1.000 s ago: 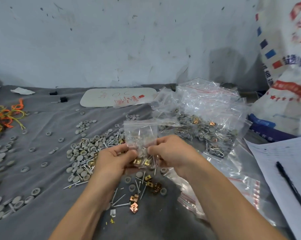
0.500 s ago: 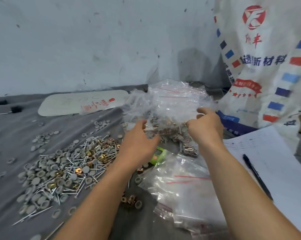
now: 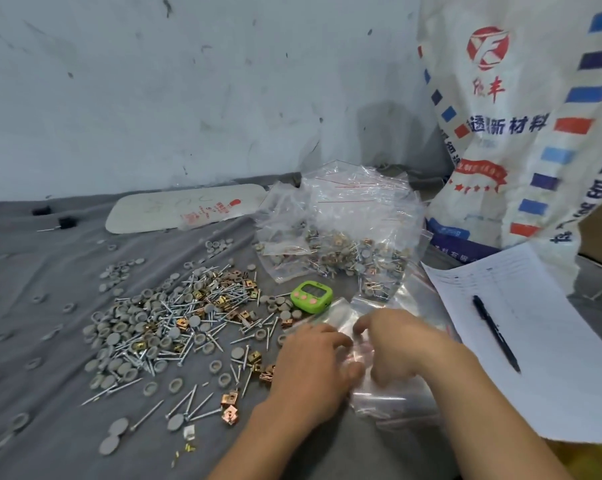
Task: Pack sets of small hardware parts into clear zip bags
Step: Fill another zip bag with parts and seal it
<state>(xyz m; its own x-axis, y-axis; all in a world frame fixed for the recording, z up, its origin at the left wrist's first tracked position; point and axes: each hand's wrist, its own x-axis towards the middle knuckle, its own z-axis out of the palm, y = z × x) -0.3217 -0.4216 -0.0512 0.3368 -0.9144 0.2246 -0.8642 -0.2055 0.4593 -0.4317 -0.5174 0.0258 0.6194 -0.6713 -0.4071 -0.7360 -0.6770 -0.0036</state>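
My left hand and right hand sat together on the empty zip bags just this side of the green timer, probably to peel one free; blur hid whether either pinched; loose parts lay left of the timer.

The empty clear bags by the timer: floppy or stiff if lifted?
Probably floppy: the empty clear bags look thin and lie rumpled. Likely very light, holding nothing. Perhaps slippery: the film shines, so stacked ones may slide.
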